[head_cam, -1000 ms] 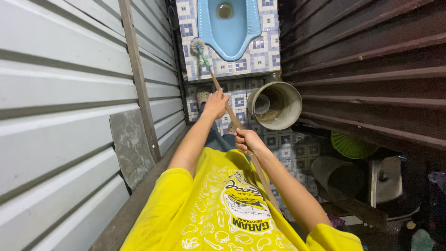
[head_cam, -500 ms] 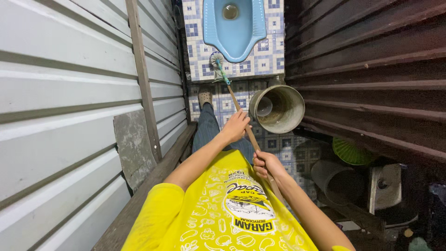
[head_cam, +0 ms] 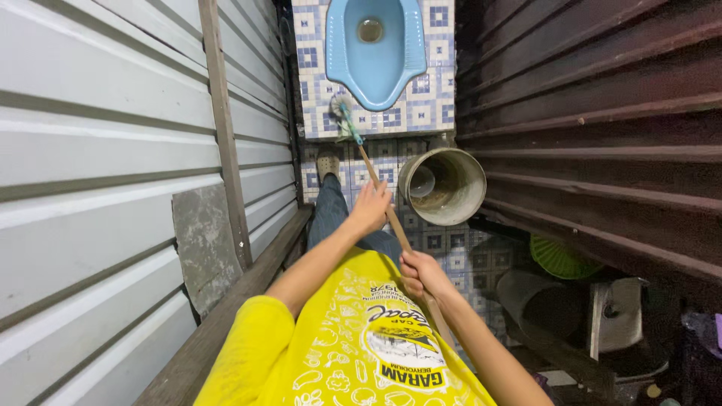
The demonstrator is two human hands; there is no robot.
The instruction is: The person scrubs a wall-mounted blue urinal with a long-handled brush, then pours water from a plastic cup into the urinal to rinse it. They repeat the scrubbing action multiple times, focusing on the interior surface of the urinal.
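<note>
Both hands wrapped around brush stick (head_cam: 387, 214): left hand (head_cam: 370, 207) higher, right hand (head_cam: 421, 274) lower, fingers curled shut. Brush head (head_cam: 344, 113) now back from blue squat pan (head_cam: 374, 45), on tiled step edge; scrubbing stroke shifted downward. Bucket (head_cam: 442, 186) beside stick.

This is a cramped outdoor-style toilet stall — a simple latrine. A blue squat toilet pan (head_cam: 374, 46) sits at 12 o'clock in a raised step of blue-and-white patterned tiles (head_cam: 421, 113). Corrugated metal sheeting (head_cam: 98, 173) walls it in at 9 o'clock, dark corrugated panels (head_cam: 602, 113) at 3 o'clock — and a metal water bucket (head_cam: 444, 186) stands on the tiled floor.
</note>
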